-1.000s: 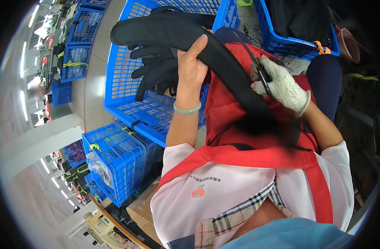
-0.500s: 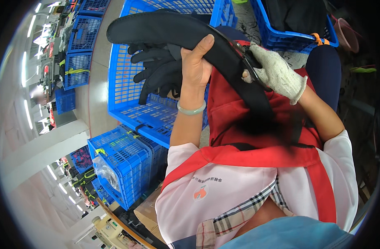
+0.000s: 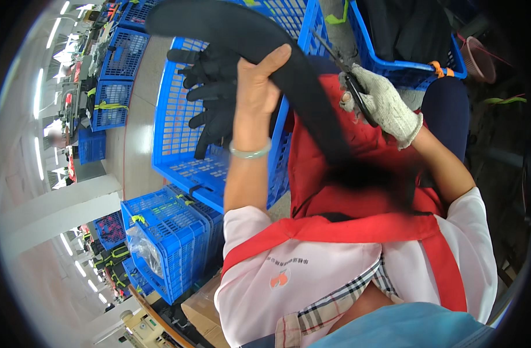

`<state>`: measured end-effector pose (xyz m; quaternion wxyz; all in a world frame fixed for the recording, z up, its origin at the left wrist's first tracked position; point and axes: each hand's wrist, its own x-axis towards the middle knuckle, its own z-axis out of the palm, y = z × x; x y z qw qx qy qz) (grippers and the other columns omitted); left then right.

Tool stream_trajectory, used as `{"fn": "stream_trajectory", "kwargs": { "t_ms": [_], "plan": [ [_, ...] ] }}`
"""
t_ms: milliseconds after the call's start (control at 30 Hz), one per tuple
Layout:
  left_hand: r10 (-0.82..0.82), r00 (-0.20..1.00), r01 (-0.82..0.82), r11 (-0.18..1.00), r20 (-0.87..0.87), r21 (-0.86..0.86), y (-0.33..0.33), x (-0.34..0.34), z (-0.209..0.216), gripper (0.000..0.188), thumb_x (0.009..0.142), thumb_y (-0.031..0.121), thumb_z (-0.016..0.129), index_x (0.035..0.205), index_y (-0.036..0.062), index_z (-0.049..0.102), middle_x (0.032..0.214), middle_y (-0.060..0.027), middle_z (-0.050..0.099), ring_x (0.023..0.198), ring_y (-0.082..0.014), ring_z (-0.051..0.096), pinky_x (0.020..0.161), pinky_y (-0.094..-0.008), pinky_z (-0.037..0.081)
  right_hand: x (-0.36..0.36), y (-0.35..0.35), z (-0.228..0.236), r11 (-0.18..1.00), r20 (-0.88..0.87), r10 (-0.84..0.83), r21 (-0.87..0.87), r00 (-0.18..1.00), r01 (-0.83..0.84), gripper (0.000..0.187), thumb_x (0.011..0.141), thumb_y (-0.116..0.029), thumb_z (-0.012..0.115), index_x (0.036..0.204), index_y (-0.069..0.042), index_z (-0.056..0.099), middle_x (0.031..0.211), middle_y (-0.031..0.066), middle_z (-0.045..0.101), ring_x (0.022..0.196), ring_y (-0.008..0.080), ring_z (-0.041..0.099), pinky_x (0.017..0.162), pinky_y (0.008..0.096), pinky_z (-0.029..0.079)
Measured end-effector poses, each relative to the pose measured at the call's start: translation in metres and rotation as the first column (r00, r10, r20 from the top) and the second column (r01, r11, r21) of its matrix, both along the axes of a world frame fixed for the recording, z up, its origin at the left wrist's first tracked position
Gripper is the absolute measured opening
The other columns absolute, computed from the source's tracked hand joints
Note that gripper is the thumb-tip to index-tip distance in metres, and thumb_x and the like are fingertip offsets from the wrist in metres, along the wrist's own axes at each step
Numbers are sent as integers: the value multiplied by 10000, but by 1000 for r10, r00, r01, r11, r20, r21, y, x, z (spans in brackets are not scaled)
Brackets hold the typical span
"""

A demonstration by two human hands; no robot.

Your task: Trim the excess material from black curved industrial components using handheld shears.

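Note:
A long, curved black padded strap (image 3: 231, 29) stretches from the top left across the red apron (image 3: 312, 174). My bare left hand (image 3: 257, 87) grips it near the middle, thumb on top, and a pale bangle circles the wrist. The strap's far end is wide and rounded; its near end is lost in a dark blur over my lap. My right hand (image 3: 390, 104), in a white knitted glove, is closed round dark scissors (image 3: 361, 101). Their blades point up and to the left, apart from the strap. Several similar black pieces (image 3: 216, 95) lie in the blue crate (image 3: 164, 116) behind my left hand.
Another blue crate (image 3: 367, 49) with black material stands at the far right, an orange tie on its rim, beside a pink basket (image 3: 479, 61). Blue crates (image 3: 184, 255) are stacked at the lower left near a cardboard box (image 3: 204, 313). More crates (image 3: 112, 104) line the left.
My left hand has moved left with the strap, whose rounded end rose toward the top edge. The scissors have come away from the strap's edge, and their blades now show.

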<state>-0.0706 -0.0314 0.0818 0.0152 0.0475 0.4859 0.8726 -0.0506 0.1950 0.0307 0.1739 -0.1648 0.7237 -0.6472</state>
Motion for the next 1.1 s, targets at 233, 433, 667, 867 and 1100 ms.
{"fn": "stream_trajectory", "kwargs": {
  "t_ms": [233, 433, 667, 867, 1100],
  "plan": [
    [-425, 836, 509, 370, 346, -777, 3, 35, 3, 430, 656, 120, 824, 1021, -31, 653, 894, -39, 680, 796, -134, 604, 755, -298, 497, -19, 22, 2, 878, 50, -218, -427, 975, 218, 333, 864, -175, 695, 1100, -2, 535, 817, 40, 627, 696, 92, 589, 618, 224, 476],
    [-499, 670, 726, 290, 549, -623, 7, 66, -44, 282, 741, 151, 793, 920, -27, 667, 816, -33, 665, 779, -85, 570, 723, -267, 475, -5, 42, -16, 965, 101, -178, -175, 979, 194, 355, 846, -208, 717, 1082, 13, 571, 873, 56, 679, 747, 80, 613, 635, 219, 487],
    [-340, 788, 615, 446, 513, -650, -8, 61, -47, 251, 784, 106, 750, 973, -29, 654, 829, -54, 662, 761, -93, 589, 699, -276, 485, -10, 43, -46, 957, 145, -147, -231, 978, 178, 377, 849, -224, 720, 1110, 16, 591, 886, 66, 688, 793, 92, 643, 707, 226, 515],
    [-206, 937, -164, 450, -281, -878, 15, 48, -36, 399, 742, 117, 769, 1100, 11, 628, 996, -104, 643, 895, -185, 609, 822, -293, 476, 3, 34, -31, 981, 59, -84, -171, 995, 93, 422, 848, -201, 713, 1165, 31, 556, 892, 84, 687, 772, 116, 643, 697, 249, 526],
    [-210, 849, -320, 526, -485, -788, 49, 58, -19, 363, 741, 100, 764, 1064, 0, 632, 1005, -121, 644, 920, -261, 617, 834, -321, 483, -3, 53, -25, 975, -450, -199, 2, 870, 224, 317, 851, -125, 674, 1109, 43, 596, 921, 76, 682, 806, 106, 638, 716, 245, 524]
  ]
}}
